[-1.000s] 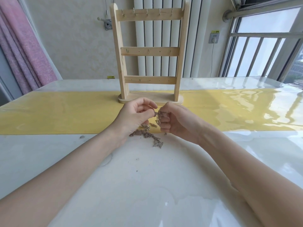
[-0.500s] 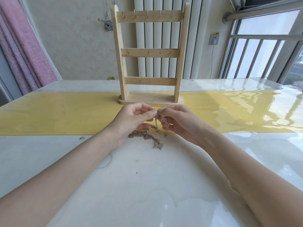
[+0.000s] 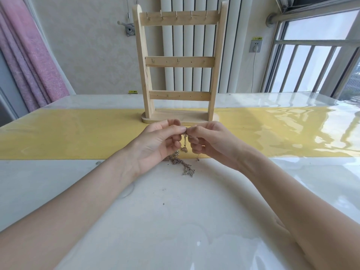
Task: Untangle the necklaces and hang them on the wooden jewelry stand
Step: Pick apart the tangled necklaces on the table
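While both forearms reach in from the lower corners, the left hand [image 3: 155, 145] and right hand [image 3: 209, 142] meet above the table [image 3: 175, 221], their fingertips almost touching just in front of the stand [image 3: 180, 63]. Each hand pinches a bit of chain between thumb and forefinger at the meeting point, the other fingers loosely curled. From that pinch a short length of the necklaces [image 3: 182, 161] hangs straight down between the palms; the rest lies as a tangled heap on the white tabletop, at the near edge of the yellow runner [image 3: 68, 133], partly hidden behind the left hand. A separate thin strand with a small end piece dangles below the right hand. How many chains make up the heap cannot be told. The stand is upright on the runner, its oval base just beyond the hands; three crossbars span its two posts, the top bar carrying a row of small metal hooks [image 3: 176, 15], all bare. Behind it stand a white radiator [image 3: 194, 45] and a wall socket [image 3: 255, 46]; a pink curtain [image 3: 29, 55] hangs at left, a barred window [image 3: 311, 65] at right.
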A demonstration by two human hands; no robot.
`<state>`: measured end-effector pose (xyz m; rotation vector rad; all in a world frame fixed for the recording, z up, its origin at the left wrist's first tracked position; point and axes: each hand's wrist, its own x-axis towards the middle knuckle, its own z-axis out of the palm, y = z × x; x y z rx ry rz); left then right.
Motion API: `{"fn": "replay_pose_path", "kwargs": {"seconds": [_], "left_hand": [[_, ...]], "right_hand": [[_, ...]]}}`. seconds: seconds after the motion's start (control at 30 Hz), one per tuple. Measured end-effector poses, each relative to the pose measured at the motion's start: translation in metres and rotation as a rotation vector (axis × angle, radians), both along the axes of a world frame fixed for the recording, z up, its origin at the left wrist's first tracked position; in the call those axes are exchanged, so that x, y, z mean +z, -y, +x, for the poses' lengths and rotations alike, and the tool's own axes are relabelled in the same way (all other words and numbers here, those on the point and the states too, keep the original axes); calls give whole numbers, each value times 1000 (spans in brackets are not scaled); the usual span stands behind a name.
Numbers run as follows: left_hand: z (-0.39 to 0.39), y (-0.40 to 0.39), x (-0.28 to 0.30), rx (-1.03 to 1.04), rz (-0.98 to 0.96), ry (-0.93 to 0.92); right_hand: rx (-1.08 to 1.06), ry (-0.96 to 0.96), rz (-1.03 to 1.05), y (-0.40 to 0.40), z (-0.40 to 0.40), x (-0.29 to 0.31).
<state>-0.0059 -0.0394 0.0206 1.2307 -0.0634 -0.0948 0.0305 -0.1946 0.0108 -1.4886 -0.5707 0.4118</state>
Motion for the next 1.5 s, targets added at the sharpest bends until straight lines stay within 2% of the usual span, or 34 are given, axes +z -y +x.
{"fn": "replay_pose_path", "kwargs": {"seconds": [0.07,0.23,0.4,0.5,0.6,0.77,0.9,1.0,1.17,1.3,1.33,1.5], "left_hand": [[1,0,-2,2,22,-9],[1,-2,-5,93,255,94],[1,-2,-8,130,315,143],[2,-2,-11,191,503,232],[1,-1,-10,201,653,304],[-1,0,-8,165,613,260],[-3,5,-5,133,560,243],[-3,5,-9,152,555,206],[0,5,-6,107,261,62],[2,3,-9,175,555,207],[2,2,-9,188,573,225],[3,0,-8,177,350,181]], "right_hand": [[-17,32,-41,1,2,-2],[-55,56,-77,1,2,-7],[-44,76,-110,-1,1,-7],[-95,102,-139,-2,0,-9],[-130,46,-112,-3,1,-8],[-175,61,-63,-7,-1,-9],[-125,-88,72,-10,-3,-6],[-100,-46,38,-11,-4,-7],[-46,2,88,-8,-5,-3],[-77,-56,133,-7,-3,-4],[-90,-64,131,-7,-2,-4],[-97,-76,80,-7,-2,-4]]}}
